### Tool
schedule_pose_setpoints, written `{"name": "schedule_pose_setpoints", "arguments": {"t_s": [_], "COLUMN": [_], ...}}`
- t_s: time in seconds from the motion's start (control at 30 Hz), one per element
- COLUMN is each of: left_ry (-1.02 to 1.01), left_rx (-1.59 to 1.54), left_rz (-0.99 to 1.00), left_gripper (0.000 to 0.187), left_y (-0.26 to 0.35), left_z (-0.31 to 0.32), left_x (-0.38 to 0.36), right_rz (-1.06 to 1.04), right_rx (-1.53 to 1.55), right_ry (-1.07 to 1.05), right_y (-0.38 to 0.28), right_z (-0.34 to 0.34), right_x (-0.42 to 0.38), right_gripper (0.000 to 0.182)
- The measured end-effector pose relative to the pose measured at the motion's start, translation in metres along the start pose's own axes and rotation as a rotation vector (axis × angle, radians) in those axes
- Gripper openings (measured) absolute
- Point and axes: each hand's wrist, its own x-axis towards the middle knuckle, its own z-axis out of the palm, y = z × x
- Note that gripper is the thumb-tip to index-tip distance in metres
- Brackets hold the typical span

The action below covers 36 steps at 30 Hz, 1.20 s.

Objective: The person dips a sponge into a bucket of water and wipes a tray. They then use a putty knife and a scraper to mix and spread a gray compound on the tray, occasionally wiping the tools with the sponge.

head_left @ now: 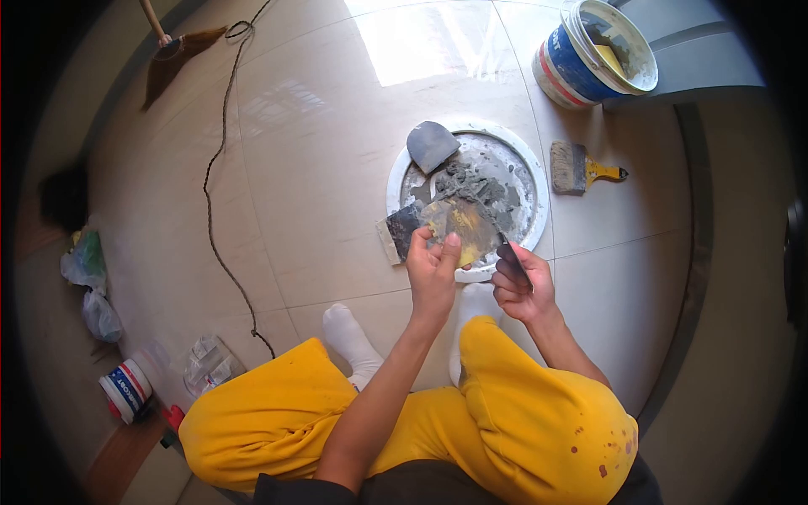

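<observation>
My left hand (433, 271) is closed, thumb on top, around a thin yellow-stained flat scraper (470, 234) smeared with grey. In my right hand (525, 290) a dark flat scraper blade (514, 259) is gripped, its upper end close to the yellow-stained one. Both hands are over the near edge of a round white lid (540, 181). Wet grey paste (471, 187) is heaped in the lid's middle. A grey round-ended flat piece (433, 146) rests across the far rim, and a dark square piece (403, 224) lies on the left rim beside my left hand.
Right of the lid lies a wide brush (581, 168) with a yellow handle. A smeared bucket (581, 63) stands at the far right. A dark rope (212, 168) crosses the tiles near a broom (178, 52). Plastic bags (88, 269) and a small tub (126, 390) are at left.
</observation>
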Motion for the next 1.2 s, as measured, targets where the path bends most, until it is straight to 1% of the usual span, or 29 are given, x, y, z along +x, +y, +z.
{"name": "schedule_pose_setpoints", "arguments": {"t_s": [0.1,0.13,0.17,0.23,0.27,0.3,0.37,0.4,0.43,0.5,0.53,0.57,0.63,0.67,0.7,0.77,0.8,0.87,0.9,0.97,1.0,1.1,1.17,1.2], "left_ry": [-0.019,-0.039,-0.058,-0.052,-0.037,-0.032,0.086,0.123,0.134,0.177,0.18,0.181,0.189,0.196,0.203,0.204,0.201,0.18,0.155,0.151,0.146,0.122,0.112,0.102], "left_rx": [-0.004,0.029,0.063,0.097,0.131,0.128,0.243,0.231,0.23,0.252,0.249,0.249,0.247,0.286,0.326,0.327,0.329,0.339,0.349,0.408,0.468,0.455,0.492,0.528], "left_rz": [0.018,0.027,0.036,0.052,0.074,0.075,0.072,0.059,0.062,0.003,0.0,0.001,0.001,0.002,0.003,0.006,0.01,0.017,0.022,0.025,0.027,0.028,0.032,0.036], "left_gripper": [0.028,0.029,0.03,0.03,0.03,0.03,0.03,0.029,0.029,0.029,0.029,0.031,0.032,0.034,0.036,0.036,0.037,0.037,0.036,0.036,0.035,0.034,0.033,0.032], "left_y": [-0.003,0.0,0.003,0.006,0.008,0.012,0.023,0.024,0.025,0.026,0.024,0.022,0.017,0.014,0.011,0.011,0.012,0.011,0.011,0.008,0.006,0.008,0.01,0.011], "left_z": [0.001,0.002,0.003,-0.001,-0.002,-0.004,-0.006,-0.009,-0.011,-0.013,-0.014,-0.014,-0.016,-0.017,-0.017,-0.016,-0.016,-0.017,-0.018,-0.021,-0.022,-0.017,-0.016,-0.017], "left_x": [-0.004,-0.006,-0.006,-0.005,-0.003,-0.001,0.005,0.007,0.009,0.01,0.011,0.011,0.011,0.011,0.011,0.01,0.01,0.01,0.01,0.009,0.008,0.005,0.002,0.001], "right_rz": [-0.044,-0.048,-0.056,-0.107,-0.152,-0.147,-0.461,-0.507,-0.478,-1.033,-1.091,-1.084,-1.108,-1.083,-1.082,-0.963,-0.963,-0.918,-0.919,-0.856,-0.855,-0.829,-0.819,-0.767], "right_rx": [-0.076,-0.102,-0.104,-0.11,-0.232,-0.235,-0.728,-1.105,-1.486,-2.203,-2.391,-2.394,-2.744,-2.853,-2.853,-2.995,-2.994,-3.105,-3.104,-3.165,-3.166,-3.204,-3.189,-3.182], "right_ry": [0.036,0.0,-0.001,0.285,0.293,0.294,0.452,0.431,0.507,0.147,0.08,0.078,-0.151,-0.201,-0.208,-0.293,-0.297,-0.424,-0.431,-0.528,-0.528,-0.546,-0.522,-0.501], "right_y": [-0.008,-0.011,-0.017,-0.028,-0.034,-0.036,-0.036,-0.041,-0.042,-0.035,-0.028,-0.024,-0.018,-0.016,-0.016,-0.014,-0.014,-0.015,-0.016,-0.019,-0.02,-0.027,-0.03,-0.031], "right_z": [-0.001,-0.004,-0.004,0.0,0.0,0.004,0.022,0.022,0.029,0.036,0.046,0.053,0.064,0.066,0.068,0.071,0.073,0.077,0.076,0.074,0.073,0.068,0.065,0.066], "right_x": [0.004,0.007,0.008,0.01,0.009,0.006,0.0,-0.007,-0.018,-0.019,-0.022,-0.024,-0.027,-0.027,-0.026,-0.024,-0.024,-0.021,-0.02,-0.018,-0.016,-0.005,0.002,0.006], "right_gripper": [0.031,0.026,0.026,0.02,0.015,0.015,0.015,0.017,0.015,0.016,0.032,0.032,0.039,0.04,0.04,0.039,0.039,0.033,0.033,0.032,0.032,0.032,0.032,0.033]}}
